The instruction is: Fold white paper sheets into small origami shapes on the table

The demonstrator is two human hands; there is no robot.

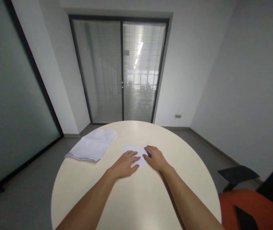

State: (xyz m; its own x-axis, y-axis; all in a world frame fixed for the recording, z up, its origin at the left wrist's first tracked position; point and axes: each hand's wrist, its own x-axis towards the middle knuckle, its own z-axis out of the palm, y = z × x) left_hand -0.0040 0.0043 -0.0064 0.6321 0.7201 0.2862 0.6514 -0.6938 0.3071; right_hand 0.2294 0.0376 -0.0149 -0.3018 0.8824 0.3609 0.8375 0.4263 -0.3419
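A small white piece of paper (139,150) lies flat near the middle of the round table, partly covered by both hands. My left hand (126,163) rests on its left side, fingers spread and pointing right. On its right edge lies my right hand (155,157), with the thumb apart from the curved fingers. The fingertips of the two hands are close but do not touch. Whether the paper is folded underneath is hidden by the hands.
A stack of creased white sheets (94,143) lies at the table's left edge. The round cream table (134,198) fills the foreground. An office chair with an orange seat (253,207) stands at the right. Behind the table is a glass partition with blinds (98,73).
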